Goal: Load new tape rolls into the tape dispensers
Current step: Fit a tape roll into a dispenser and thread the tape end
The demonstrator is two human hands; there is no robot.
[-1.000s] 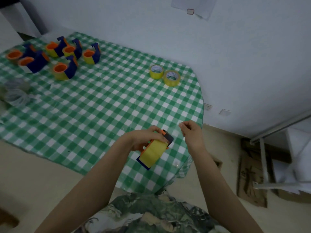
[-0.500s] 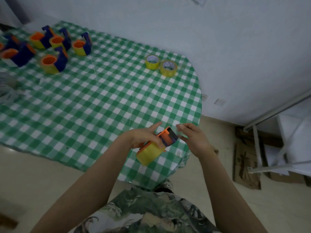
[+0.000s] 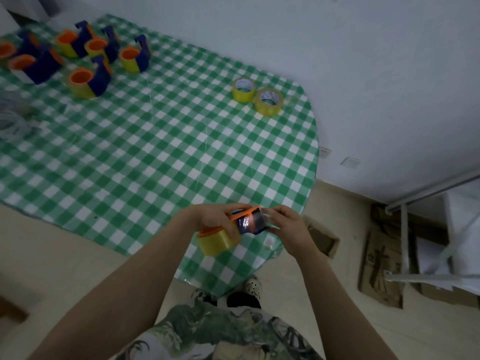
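Observation:
Over the table's near right corner my left hand (image 3: 213, 218) grips a blue and orange tape dispenser (image 3: 249, 222) with a yellow tape roll (image 3: 217, 241) loaded in it. My right hand (image 3: 288, 227) pinches the clear tape end at the dispenser's blue front. Two loose yellow tape rolls (image 3: 255, 96) stand side by side at the table's far right. Several loaded blue and orange dispensers (image 3: 88, 61) are grouped at the far left.
The table (image 3: 145, 152) wears a green and white checked cloth and ends in a rounded right corner. Clear crumpled film (image 3: 11, 118) lies at the left edge. Flattened cardboard (image 3: 380, 268) and a white metal frame (image 3: 426, 193) sit on the floor to the right.
My right hand has closed in from the right onto the dispenser's front and taken the tape end. The dispenser has turned in my left hand, its roll now hanging lower left.

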